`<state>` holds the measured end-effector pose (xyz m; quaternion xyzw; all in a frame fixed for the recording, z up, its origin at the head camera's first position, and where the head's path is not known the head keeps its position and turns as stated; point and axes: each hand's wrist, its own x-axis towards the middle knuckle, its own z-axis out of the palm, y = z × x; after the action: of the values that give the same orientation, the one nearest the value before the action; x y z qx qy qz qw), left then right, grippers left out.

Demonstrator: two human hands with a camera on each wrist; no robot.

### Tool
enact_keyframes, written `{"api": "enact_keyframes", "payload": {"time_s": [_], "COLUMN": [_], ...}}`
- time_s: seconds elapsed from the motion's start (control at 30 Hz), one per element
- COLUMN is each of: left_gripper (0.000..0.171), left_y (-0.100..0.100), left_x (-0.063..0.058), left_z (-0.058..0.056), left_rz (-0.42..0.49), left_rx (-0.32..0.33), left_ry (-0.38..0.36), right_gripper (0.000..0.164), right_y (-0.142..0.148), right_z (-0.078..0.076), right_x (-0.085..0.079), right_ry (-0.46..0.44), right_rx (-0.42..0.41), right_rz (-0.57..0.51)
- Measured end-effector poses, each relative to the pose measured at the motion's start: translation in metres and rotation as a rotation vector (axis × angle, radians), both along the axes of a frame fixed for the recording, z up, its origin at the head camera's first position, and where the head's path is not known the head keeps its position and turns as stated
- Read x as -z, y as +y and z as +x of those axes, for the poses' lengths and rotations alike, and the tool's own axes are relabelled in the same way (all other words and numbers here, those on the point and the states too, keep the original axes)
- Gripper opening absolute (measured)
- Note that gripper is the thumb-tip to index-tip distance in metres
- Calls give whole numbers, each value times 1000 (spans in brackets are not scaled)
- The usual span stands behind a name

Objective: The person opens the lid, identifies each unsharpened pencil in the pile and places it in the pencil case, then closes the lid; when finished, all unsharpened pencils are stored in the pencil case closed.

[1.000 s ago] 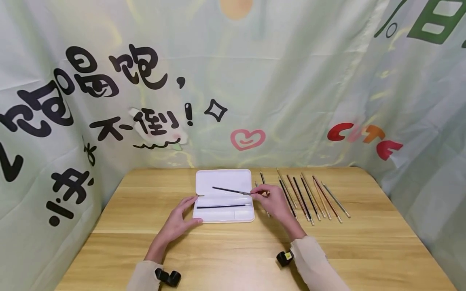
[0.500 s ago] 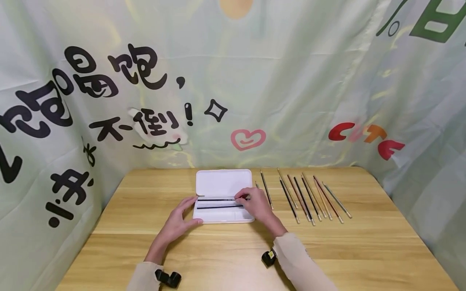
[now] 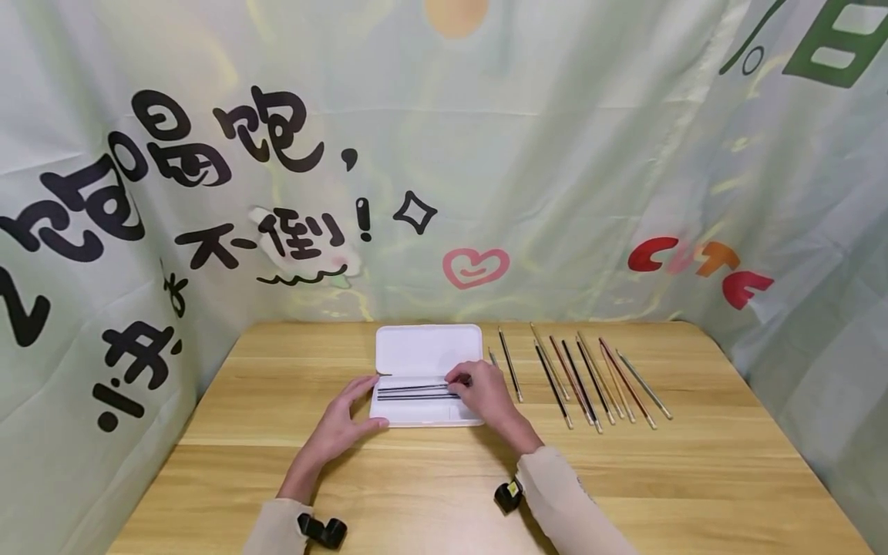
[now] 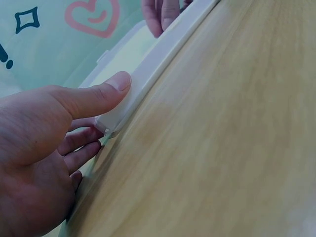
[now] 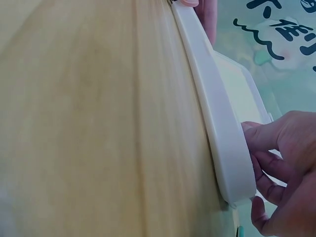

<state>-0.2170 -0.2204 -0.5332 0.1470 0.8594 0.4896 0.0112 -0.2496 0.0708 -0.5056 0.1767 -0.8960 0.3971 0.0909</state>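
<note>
In the head view a white pencil case (image 3: pixel 428 348) lies open, its lid folded back towards the curtain. My left hand (image 3: pixel 336 428) holds its left end, thumb at the front edge and fingers at the side; the left wrist view shows the thumb (image 4: pixel 106 96) on the rim. My right hand (image 3: pixel 489 393) reaches into the right part of the case. Its thumb and fingers pinch one end of a dark pencil (image 3: pixel 409 388), which lies lengthwise along the bottom part. Just in front of it is another dark pencil (image 3: pixel 416 398). The right hand hides the right ends of both.
Several pencils (image 3: pixel 597 378) lie side by side on the wooden table (image 3: pixel 430 486) to the right. A dark pencil (image 3: pixel 510 364) and a short one partly hidden by the right hand lie nearer the case. A printed curtain (image 3: pixel 555 193) hangs behind the table.
My right hand has moved left from beside the case and lowered its pencil from over the lid into the bottom part, then slightly towards the front. The left hand stays on the case.
</note>
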Motion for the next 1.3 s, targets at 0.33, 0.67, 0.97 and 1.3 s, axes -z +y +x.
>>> {"api": "enact_keyframes", "payload": {"time_s": [0.33,0.67,0.97,1.3], "left_gripper": [82,82,82,82], "left_y": [1,0,1,2], "left_x": [0,1,4,3], "left_z": [2,0,1,1], "left_rz": [0,18,3,2], "left_rx": [6,10,-2,-9], "left_ry": [-8,-3,-7,-3], "right_gripper": [14,21,25,29], "right_y": [23,75,133,181], "right_z": [12,27,44,53], "right_x": [-8,-27,-32,-30], "right_ry": [-47,-47,18,117], "right_rx": [-11,64,134,270], "right_rz": [-177,-204,-161,-134]}}
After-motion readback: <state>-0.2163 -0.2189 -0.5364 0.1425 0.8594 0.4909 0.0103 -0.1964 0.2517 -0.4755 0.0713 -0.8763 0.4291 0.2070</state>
